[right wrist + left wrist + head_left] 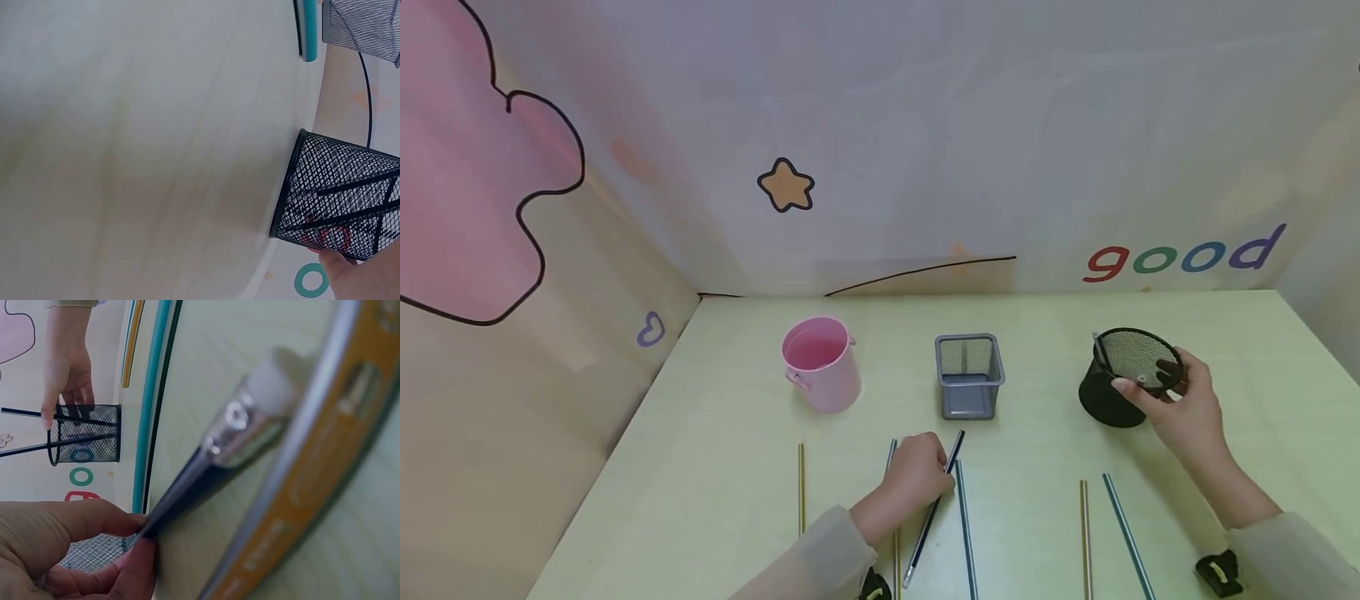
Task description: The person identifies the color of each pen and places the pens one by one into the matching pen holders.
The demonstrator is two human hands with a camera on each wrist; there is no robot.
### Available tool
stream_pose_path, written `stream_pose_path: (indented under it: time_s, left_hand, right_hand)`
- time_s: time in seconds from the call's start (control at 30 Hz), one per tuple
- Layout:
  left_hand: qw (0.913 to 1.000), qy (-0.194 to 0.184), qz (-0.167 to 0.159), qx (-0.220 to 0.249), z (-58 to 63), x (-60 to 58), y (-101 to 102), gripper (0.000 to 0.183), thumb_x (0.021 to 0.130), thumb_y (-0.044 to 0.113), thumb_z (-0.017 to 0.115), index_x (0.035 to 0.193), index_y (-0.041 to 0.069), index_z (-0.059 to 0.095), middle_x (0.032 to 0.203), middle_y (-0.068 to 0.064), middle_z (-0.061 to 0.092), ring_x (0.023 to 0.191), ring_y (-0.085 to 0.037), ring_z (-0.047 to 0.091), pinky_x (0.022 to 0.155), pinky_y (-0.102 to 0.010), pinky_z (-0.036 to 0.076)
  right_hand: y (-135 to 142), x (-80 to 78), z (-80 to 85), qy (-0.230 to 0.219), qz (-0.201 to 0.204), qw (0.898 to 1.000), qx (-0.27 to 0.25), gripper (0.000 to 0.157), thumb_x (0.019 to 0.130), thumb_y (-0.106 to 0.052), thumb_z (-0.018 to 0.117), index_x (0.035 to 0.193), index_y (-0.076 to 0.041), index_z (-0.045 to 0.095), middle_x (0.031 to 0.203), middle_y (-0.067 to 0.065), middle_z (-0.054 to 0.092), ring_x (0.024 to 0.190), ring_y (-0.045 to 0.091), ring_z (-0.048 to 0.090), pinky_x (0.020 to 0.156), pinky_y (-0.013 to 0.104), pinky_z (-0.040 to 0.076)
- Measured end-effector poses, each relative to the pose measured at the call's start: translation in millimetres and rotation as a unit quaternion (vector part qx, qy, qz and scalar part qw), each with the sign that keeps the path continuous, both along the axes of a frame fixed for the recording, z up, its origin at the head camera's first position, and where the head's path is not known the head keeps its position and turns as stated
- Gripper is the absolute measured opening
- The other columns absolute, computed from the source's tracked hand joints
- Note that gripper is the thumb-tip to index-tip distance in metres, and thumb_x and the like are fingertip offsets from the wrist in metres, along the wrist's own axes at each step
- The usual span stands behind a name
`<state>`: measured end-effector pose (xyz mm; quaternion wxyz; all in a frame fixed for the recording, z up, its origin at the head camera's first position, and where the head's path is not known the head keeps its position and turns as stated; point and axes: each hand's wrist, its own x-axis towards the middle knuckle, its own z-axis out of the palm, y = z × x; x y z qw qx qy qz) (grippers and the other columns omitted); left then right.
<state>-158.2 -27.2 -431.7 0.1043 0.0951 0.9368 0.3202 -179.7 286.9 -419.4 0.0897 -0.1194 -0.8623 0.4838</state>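
Note:
My left hand (916, 473) pinches a dark pencil (927, 527) between thumb and fingers. The pencil lies slanted at the table's middle, and its white eraser (275, 384) shows close up in the left wrist view. At the right, my right hand (1187, 408) grips the rim of a round black mesh pen holder (1105, 402), thumb outside and fingers inside. Two dark pencils (25, 450) lean in that holder, as seen in the left wrist view. A blue pencil (966, 529) lies just right of the pinched one.
A pink bucket (838, 383) and a square grey mesh holder (968, 402) stand toward the back. Gold pencils (801, 487) (1086, 537) and another blue pencil (1127, 533) lie in front. Black straps (1219, 573) show near both sleeves. A printed sheet (895, 125) covers the back.

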Motion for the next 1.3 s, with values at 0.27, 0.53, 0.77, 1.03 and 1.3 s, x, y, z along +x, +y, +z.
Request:
stream_pose_path:
  time_s: [0.27,0.53,0.77,1.03,1.3]
  left_hand:
    - [0.9994,-0.015,0.007,0.031,-2.4,-1.4,-1,0.015,0.067,-0.003,0.071,0.072,0.002,0.058,0.067,-0.002,0.054,0.061,-0.012,0.045,0.052,-0.022,0.039]
    - [0.9986,-0.016,-0.003,0.050,2.6,-2.1,0,0.016,0.067,-0.004,0.071,0.068,0.004,0.056,0.061,0.001,0.051,0.055,-0.010,0.044,0.048,-0.020,0.036]
    - [0.9977,-0.011,-0.014,0.065,9.7,-3.3,0,0.013,0.069,-0.004,0.071,0.066,0.002,0.060,0.057,0.004,0.047,0.052,-0.008,0.042,0.048,-0.018,0.034]
    - [0.9964,-0.005,-0.029,0.079,19.5,-3.6,0,0.013,0.071,-0.003,0.071,0.075,0.002,0.060,0.064,0.003,0.047,0.059,-0.009,0.042,0.051,-0.019,0.035]
    - [0.9948,-0.008,-0.052,0.087,27.2,2.0,1,0.014,0.072,-0.004,0.069,0.077,0.002,0.058,0.065,0.002,0.050,0.058,-0.008,0.044,0.050,-0.018,0.038]
  right_hand:
    - [1,0.4,-1.2,0.007,0.000,1.000,0.004,0.088,0.088,-0.034,0.066,0.147,0.002,0.013,0.140,0.031,0.033,0.118,0.043,0.038,0.066,-0.001,0.034]
    - [3,0.8,-0.8,0.016,0.000,1.000,0.004,0.087,0.088,-0.033,0.066,0.147,0.003,0.014,0.140,0.030,0.033,0.115,0.042,0.038,0.066,-0.002,0.034]
    - [3,0.4,-0.5,0.012,0.007,1.000,0.008,0.088,0.088,-0.034,0.066,0.147,0.003,0.013,0.140,0.030,0.032,0.116,0.043,0.038,0.066,-0.002,0.034]
    - [4,1.3,0.9,0.009,0.006,1.000,0.008,0.088,0.088,-0.034,0.066,0.147,0.003,0.012,0.142,0.031,0.031,0.119,0.045,0.038,0.066,-0.002,0.035]
    - [3,0.9,-2.6,0.018,0.001,1.000,0.012,0.086,0.088,-0.033,0.067,0.146,0.004,0.015,0.138,0.029,0.034,0.111,0.039,0.040,0.067,-0.002,0.035]
